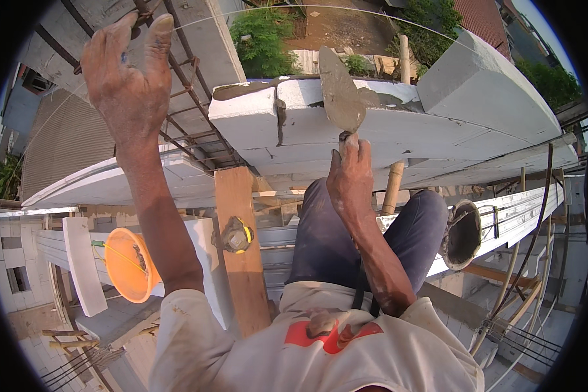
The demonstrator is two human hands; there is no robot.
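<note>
My right hand (351, 176) grips a trowel (342, 91) by its handle, its blade pointing away from me and coated in grey mortar. The blade stands over the top edge of a white block wall (372, 134), where wet mortar (398, 99) lies in patches. At the upper left my left hand (129, 81) is raised with thumb and fingers apart, its fingertips at the tied steel rebar (179, 72). A thin string (255, 9) runs past its thumb toward the right. Whether the fingers hook over a bar is partly hidden.
A larger white block (487, 91) sits on the wall's right end. Below me are an orange bucket (129, 264), a dark bucket (462, 235) and a wooden plank (242, 294) bearing a tape measure (236, 235). Bamboo poles (393, 187) stand around, and ground lies far below.
</note>
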